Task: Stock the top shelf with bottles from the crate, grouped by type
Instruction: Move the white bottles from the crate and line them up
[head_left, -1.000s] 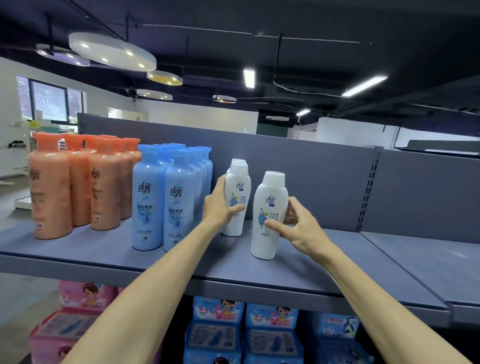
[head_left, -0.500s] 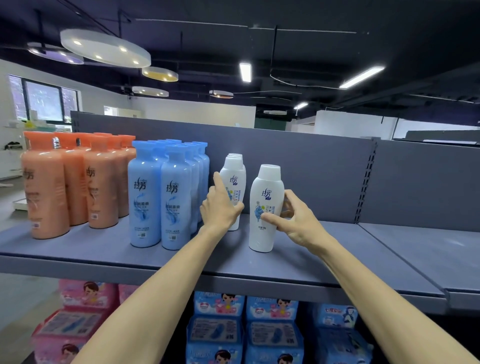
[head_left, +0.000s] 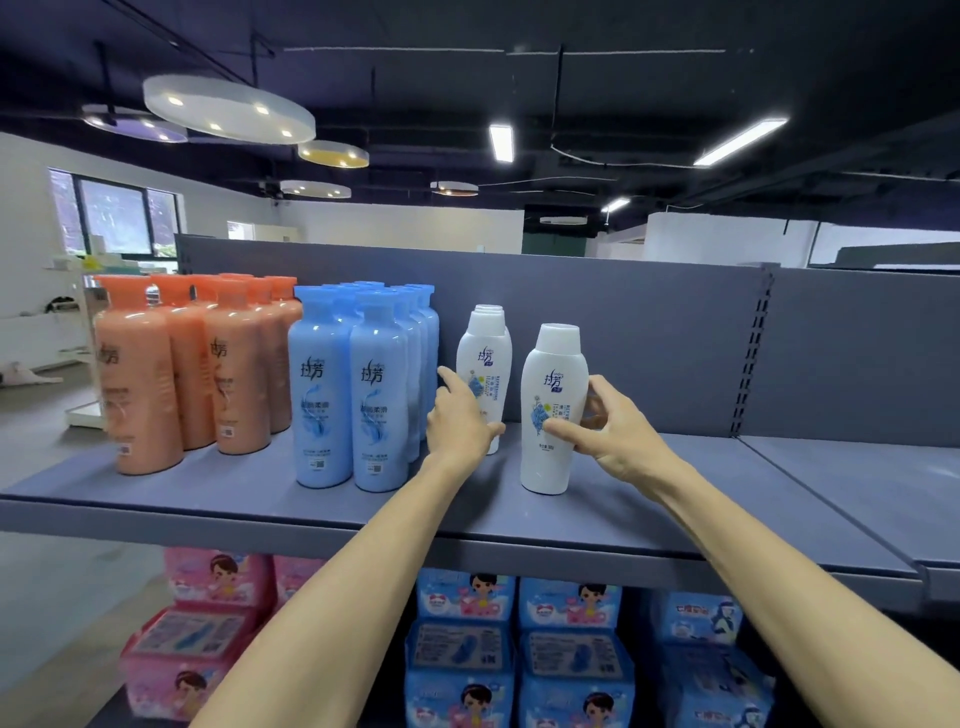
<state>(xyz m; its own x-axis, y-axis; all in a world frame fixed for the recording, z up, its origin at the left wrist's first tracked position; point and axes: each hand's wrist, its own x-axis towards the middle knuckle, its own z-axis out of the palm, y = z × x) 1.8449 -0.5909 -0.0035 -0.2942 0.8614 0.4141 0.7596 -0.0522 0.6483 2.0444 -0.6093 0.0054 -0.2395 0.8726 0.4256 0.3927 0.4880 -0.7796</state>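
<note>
On the grey top shelf (head_left: 249, 499) stand three groups of bottles: orange ones (head_left: 140, 384) at the left, blue ones (head_left: 353, 395) beside them, and a row of white ones (head_left: 485, 364) running toward the back. A separate white bottle (head_left: 551, 410) stands upright in front and to the right of that row. My right hand (head_left: 618, 431) grips this bottle, thumb on its label and fingers curled round its right side. My left hand (head_left: 460, 418) holds the lower part of the front bottle in the white row. The crate is out of view.
The shelf's right half (head_left: 727, 467) and the adjoining shelf section (head_left: 872, 483) hold nothing. A grey back panel (head_left: 649, 338) rises behind the bottles. Pink packs (head_left: 208, 623) and blue packs (head_left: 519, 644) fill the shelf below.
Both hands stay on their white bottles. The separate white bottle has shifted slightly back on the shelf, and my view has tilted a little.
</note>
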